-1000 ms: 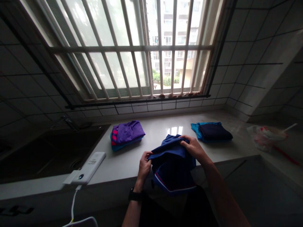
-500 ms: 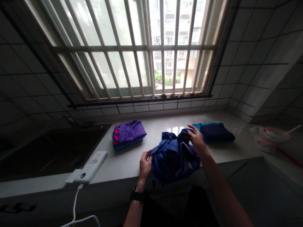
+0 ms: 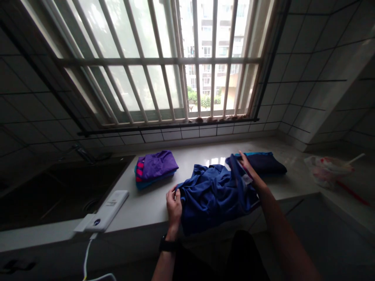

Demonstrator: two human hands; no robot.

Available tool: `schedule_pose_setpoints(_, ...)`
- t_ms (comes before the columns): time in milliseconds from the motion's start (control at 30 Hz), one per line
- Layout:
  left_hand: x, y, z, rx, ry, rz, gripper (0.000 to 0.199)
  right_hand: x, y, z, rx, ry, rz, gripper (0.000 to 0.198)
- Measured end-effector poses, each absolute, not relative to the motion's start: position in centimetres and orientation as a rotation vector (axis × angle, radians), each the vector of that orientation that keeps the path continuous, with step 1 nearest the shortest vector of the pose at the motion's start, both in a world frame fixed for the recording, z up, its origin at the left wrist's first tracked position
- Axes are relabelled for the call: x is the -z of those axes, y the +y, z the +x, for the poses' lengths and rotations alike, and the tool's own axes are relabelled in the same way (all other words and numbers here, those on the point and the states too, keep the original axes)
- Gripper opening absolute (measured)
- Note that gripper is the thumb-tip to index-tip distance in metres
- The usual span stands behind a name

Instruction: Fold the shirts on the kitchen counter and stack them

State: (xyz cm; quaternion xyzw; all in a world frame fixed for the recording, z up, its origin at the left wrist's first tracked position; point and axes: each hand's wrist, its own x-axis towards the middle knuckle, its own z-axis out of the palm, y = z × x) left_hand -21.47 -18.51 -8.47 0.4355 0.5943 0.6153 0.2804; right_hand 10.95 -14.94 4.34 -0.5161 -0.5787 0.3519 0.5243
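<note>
A crumpled blue garment (image 3: pixel 211 195) lies across the front of the white counter, its lower part hanging over the edge. My left hand (image 3: pixel 174 205) pinches its left edge between thumb and fingers. On the other side, my right hand (image 3: pixel 245 162) grips the raised right part, where a light label and a reddish trim show inside; its fingers are partly hidden by the cloth. Just behind that hand rests a folded stack of navy and bright blue cloth (image 3: pixel 266 163). To the left sits a folded stack with purple cloth (image 3: pixel 159 164) on top and pink-and-dark striped fabric at its side.
A white power bank (image 3: pixel 109 208) with a cable lies near the front edge, beside the dark sink (image 3: pixel 58 191) and its faucet (image 3: pixel 83 153). A plastic bag (image 3: pixel 325 169) is at the far right. Behind the counter (image 3: pixel 202 150) is a barred window (image 3: pixel 164 61).
The blue garment is spread wider and flatter. My left hand has shifted left, and my right hand has drawn its side of the cloth rightward, showing the label. The view has turned slightly.
</note>
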Motion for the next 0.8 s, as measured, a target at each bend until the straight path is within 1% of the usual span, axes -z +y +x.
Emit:
schedule_pose_setpoints(67,8.4,-18.7,-21.4,-1.676,1.624,1.29,0.042,-2.2,-14.7,10.6,-0.817,-1.463,-1.332,0.082)
schedule_pose_setpoints(100,8.3,-18.7,-21.3,-1.681,1.629,1.362,0.043,-1.2,-14.7,10.5,-0.774,-1.513,-1.368,0.082)
schedule_pose_setpoints(167,8.1,-18.9,-21.2,-1.66,1.615,1.477,0.044,0.5,-15.1,10.6,-0.733,-1.622,-1.416,0.074)
schedule_pose_setpoints(300,7.6,-19.1,-21.1,-1.584,1.582,1.562,0.044,2.9,-16.3,11.0,-0.856,-1.781,-1.458,0.06)
schedule_pose_setpoints(367,7.5,-19.3,-21.1,-1.559,1.575,1.592,0.043,3.5,-16.7,11.0,-0.789,-1.842,-1.502,0.056)
schedule_pose_setpoints(500,7.1,-19.6,-21.1,-1.507,1.547,1.658,0.036,3.4,-17.3,10.4,-0.586,-1.919,-1.642,0.055)
schedule_pose_setpoints(667,6.2,-20.5,-20.3,-1.455,1.457,1.936,0.018,1.9,-18.8,8.9,-0.582,-2.06,-1.664,0.072)
schedule_pose_setpoints(733,5.9,-21.2,-19.5,-1.36,1.43,2.085,0.012,1.5,-19.7,8.3,-0.58,-2.13,-1.675,0.068)
schedule_pose_setpoints(800,5.8,-21.9,-18.6,-1.205,1.413,2.169,0.016,1.2,-20.6,7.8,-0.55,-2.177,-1.672,0.052)
